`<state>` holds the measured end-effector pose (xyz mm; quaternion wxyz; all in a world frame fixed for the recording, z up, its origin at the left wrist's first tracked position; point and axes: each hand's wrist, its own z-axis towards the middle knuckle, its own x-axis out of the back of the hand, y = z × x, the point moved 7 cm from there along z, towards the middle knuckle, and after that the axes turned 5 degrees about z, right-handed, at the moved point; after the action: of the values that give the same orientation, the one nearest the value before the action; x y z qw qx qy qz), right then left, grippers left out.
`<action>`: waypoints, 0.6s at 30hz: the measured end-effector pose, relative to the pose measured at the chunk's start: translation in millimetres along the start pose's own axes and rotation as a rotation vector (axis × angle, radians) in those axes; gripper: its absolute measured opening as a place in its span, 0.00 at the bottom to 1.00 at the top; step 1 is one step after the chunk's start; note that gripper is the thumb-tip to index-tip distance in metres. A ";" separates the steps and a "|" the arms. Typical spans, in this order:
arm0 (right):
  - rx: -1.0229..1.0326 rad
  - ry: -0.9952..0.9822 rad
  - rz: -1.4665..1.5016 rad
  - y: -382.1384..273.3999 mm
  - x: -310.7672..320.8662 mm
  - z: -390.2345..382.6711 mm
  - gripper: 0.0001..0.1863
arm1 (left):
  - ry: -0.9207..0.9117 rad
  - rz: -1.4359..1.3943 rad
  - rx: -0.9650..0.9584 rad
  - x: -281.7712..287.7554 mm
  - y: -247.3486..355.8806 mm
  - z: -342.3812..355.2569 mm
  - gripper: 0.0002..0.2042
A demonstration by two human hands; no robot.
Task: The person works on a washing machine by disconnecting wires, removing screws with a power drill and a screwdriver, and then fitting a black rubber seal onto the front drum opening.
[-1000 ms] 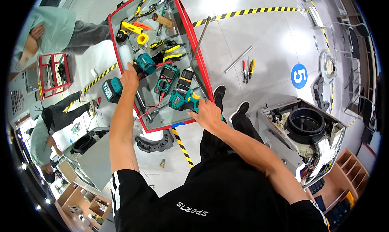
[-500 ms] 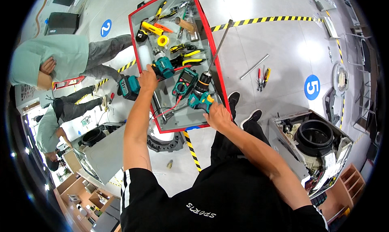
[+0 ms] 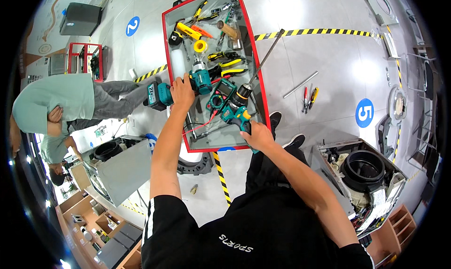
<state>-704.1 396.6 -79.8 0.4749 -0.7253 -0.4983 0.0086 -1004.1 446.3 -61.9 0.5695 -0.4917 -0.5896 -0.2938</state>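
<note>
My left hand (image 3: 182, 91) is closed round the handle of a teal cordless drill (image 3: 202, 82), whose battery pack sticks out over the left rim of a red-edged grey tool tray (image 3: 193, 147). Its chuck points toward the far side. My right hand (image 3: 258, 135) grips the black-and-teal handle of a second cordless drill (image 3: 233, 113), tilted over the tray's near right part. A long bit (image 3: 268, 57) runs from its chuck out past the right rim. Between the two drills lies a green multimeter (image 3: 221, 94) with a red lead.
In the tray are pliers (image 3: 233, 72), a yellow tape roll (image 3: 200, 46), a wooden-handled hammer (image 3: 228, 30) and a white cylinder (image 3: 178, 63). Floor at right: a metal tube (image 3: 300, 84), two hand tools (image 3: 310, 98), an opened machine (image 3: 361, 175). A person (image 3: 61, 99) stands at left.
The view has shifted, so the tray sits further right in it. Both hands still hold their drills; more of the right drill's handle shows. The person at left appears in a different place.
</note>
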 end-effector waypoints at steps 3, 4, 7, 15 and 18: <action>0.058 -0.015 0.039 3.1 5.3 -4.5 0.27 | 0.002 -0.051 -0.027 2.2 -5.7 -7.2 0.31; 0.060 -0.038 0.035 3.6 5.9 -5.5 0.27 | 0.013 -0.060 -0.029 -1.3 -9.3 -7.2 0.32; 0.091 -0.047 0.054 4.7 11.1 -9.0 0.27 | 0.066 -0.093 -0.032 0.1 -7.2 -5.5 0.32; 0.294 0.374 0.352 60.7 90.4 -61.0 0.18 | 0.253 -0.088 -0.270 45.7 14.6 -15.7 0.23; 0.004 0.439 0.464 145.0 115.8 -93.2 0.18 | 0.439 -0.144 -0.311 50.7 18.5 -14.9 0.19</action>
<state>-496.9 410.3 -76.5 0.5580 -0.8032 -0.2052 -0.0388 -974.7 451.6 -14.5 0.5788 -0.4546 -0.4333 -0.5202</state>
